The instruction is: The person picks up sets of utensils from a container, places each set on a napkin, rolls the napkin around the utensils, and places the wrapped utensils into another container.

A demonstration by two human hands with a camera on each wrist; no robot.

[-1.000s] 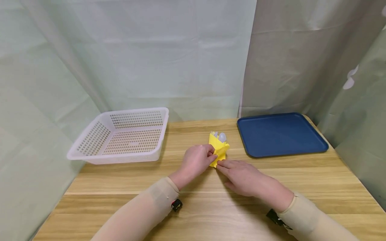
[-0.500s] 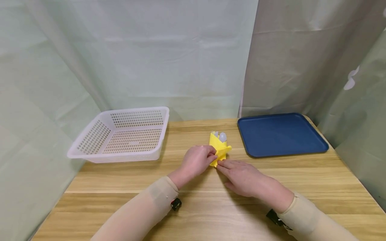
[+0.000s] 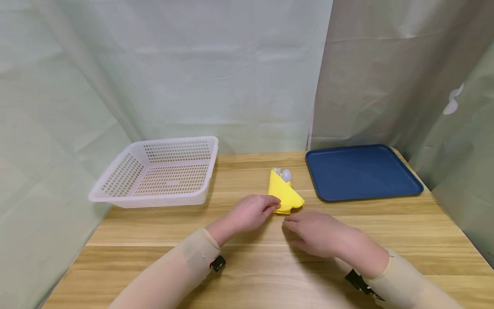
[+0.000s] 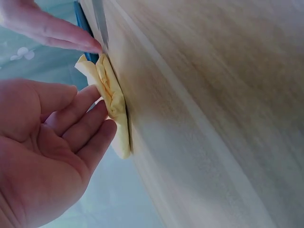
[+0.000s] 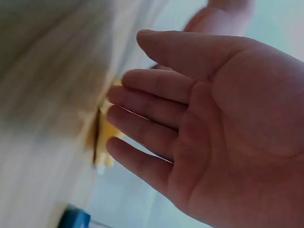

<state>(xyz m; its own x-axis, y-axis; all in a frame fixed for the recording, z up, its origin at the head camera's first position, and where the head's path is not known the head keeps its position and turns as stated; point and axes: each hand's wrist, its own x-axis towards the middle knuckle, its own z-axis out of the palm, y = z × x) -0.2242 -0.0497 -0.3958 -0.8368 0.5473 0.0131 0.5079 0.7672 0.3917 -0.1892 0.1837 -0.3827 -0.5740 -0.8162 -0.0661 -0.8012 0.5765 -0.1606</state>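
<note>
A folded yellow napkin (image 3: pixel 284 195) lies on the table between the hands, wrapped around plastic cutlery. A spoon (image 3: pixel 286 175) and the tines of a fork (image 3: pixel 275 170) stick out at its far end. The left hand (image 3: pixel 252 211) rests its fingertips on the napkin's left side; in the left wrist view its fingers (image 4: pixel 78 128) are relaxed, thumb apart from them. Just in front of the napkin's near right end, the right hand (image 3: pixel 318 233) is apart from it, its fingers (image 5: pixel 142 126) nearly straight and holding nothing.
A white perforated plastic basket (image 3: pixel 154 200) stands at the back left. At the back right lies a blue tray (image 3: pixel 362 174). Pale sheeting (image 3: pixel 231 77) hangs behind the wooden table (image 3: pixel 251 274) and at both sides.
The left hand has let go of the napkin's fold, and a yellow flap now spreads out to the right. The right hand has come off the napkin, drawing back slightly toward the near right.
</note>
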